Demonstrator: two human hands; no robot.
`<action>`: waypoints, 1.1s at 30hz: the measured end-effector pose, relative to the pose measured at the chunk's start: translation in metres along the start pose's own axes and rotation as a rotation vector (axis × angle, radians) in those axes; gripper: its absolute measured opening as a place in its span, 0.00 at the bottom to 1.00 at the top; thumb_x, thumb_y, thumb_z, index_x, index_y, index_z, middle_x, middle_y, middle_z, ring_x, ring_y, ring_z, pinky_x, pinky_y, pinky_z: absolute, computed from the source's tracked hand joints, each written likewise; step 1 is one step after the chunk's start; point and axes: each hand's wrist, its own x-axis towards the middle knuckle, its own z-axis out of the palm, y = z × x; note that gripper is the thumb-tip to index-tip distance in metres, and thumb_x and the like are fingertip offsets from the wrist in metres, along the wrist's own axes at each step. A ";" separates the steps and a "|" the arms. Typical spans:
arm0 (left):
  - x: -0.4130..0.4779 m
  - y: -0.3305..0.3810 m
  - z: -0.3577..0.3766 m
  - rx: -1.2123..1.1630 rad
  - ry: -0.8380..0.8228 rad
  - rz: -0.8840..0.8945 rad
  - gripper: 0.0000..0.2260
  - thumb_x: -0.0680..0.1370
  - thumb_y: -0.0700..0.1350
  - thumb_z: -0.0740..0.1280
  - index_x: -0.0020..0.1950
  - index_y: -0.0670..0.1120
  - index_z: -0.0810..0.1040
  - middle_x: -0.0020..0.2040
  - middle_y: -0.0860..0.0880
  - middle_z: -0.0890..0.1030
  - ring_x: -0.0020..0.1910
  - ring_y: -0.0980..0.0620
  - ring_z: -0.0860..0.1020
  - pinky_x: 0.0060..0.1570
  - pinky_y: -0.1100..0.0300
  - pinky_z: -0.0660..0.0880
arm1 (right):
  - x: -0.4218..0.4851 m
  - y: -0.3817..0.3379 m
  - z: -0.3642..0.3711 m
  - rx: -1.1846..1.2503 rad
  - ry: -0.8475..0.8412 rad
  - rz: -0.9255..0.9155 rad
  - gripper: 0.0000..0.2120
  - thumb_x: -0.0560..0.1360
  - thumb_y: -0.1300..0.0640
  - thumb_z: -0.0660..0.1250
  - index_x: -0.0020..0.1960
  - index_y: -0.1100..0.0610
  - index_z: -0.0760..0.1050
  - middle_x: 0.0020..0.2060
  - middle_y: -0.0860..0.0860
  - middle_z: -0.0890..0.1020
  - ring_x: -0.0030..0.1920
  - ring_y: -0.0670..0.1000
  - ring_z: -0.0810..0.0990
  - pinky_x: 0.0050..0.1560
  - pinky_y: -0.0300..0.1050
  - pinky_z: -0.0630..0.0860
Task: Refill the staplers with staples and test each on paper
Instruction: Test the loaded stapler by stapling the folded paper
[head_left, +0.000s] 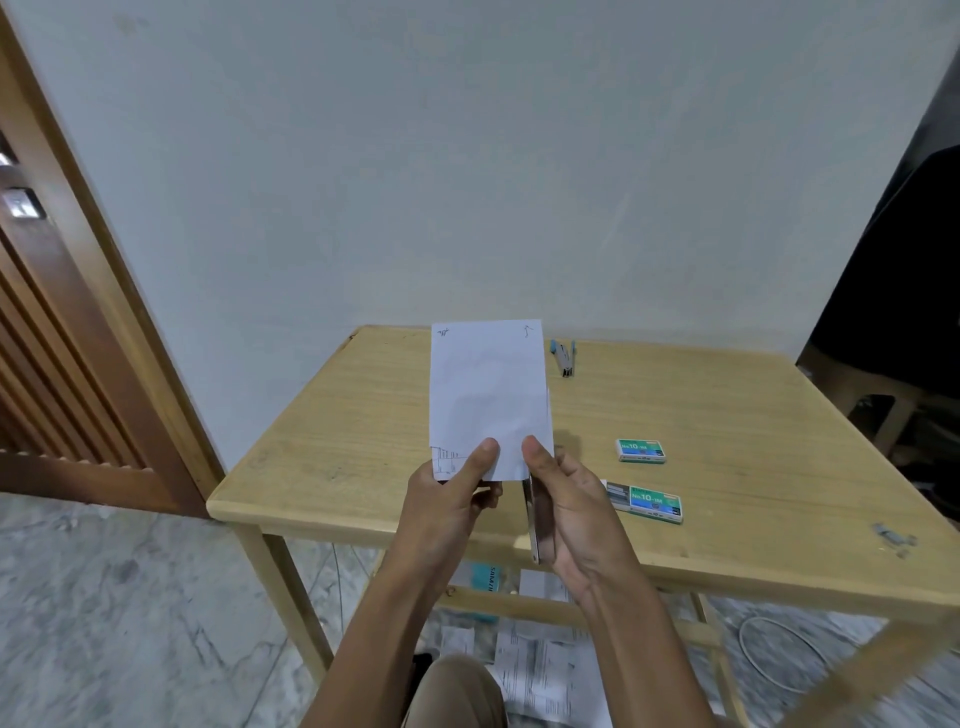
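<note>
The left hand (452, 499) pinches the lower edge of an upright sheet of paper (488, 395), thumb on its front and fingers curled behind. Just beside it, the right hand (566, 499) grips a silver stapler (532, 525) whose top end meets the paper's lower right corner. Both are held above the near edge of the bench (363, 415). A blue stapler (563, 357) lies at the far edge, and two green staple boxes (640, 450) lie to the right.
</note>
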 end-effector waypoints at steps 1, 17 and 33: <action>0.001 0.000 -0.001 0.000 0.002 -0.001 0.11 0.77 0.47 0.71 0.56 0.43 0.83 0.46 0.46 0.84 0.38 0.49 0.75 0.43 0.54 0.73 | -0.002 -0.001 0.001 0.001 -0.007 0.010 0.29 0.66 0.50 0.75 0.62 0.64 0.77 0.53 0.61 0.85 0.52 0.59 0.85 0.52 0.49 0.83; 0.026 0.009 -0.024 0.119 0.110 -0.016 0.12 0.77 0.50 0.71 0.53 0.43 0.82 0.41 0.47 0.79 0.36 0.51 0.76 0.41 0.55 0.74 | -0.006 0.000 -0.006 -0.101 0.007 0.110 0.22 0.72 0.34 0.64 0.49 0.53 0.70 0.33 0.48 0.73 0.25 0.45 0.62 0.22 0.36 0.60; 0.132 -0.026 -0.081 1.376 0.491 0.157 0.22 0.79 0.50 0.62 0.73 0.49 0.66 0.74 0.44 0.66 0.70 0.42 0.64 0.64 0.45 0.59 | 0.042 -0.049 -0.026 -1.312 0.307 -0.240 0.13 0.78 0.44 0.66 0.46 0.54 0.74 0.40 0.52 0.80 0.40 0.53 0.80 0.38 0.47 0.73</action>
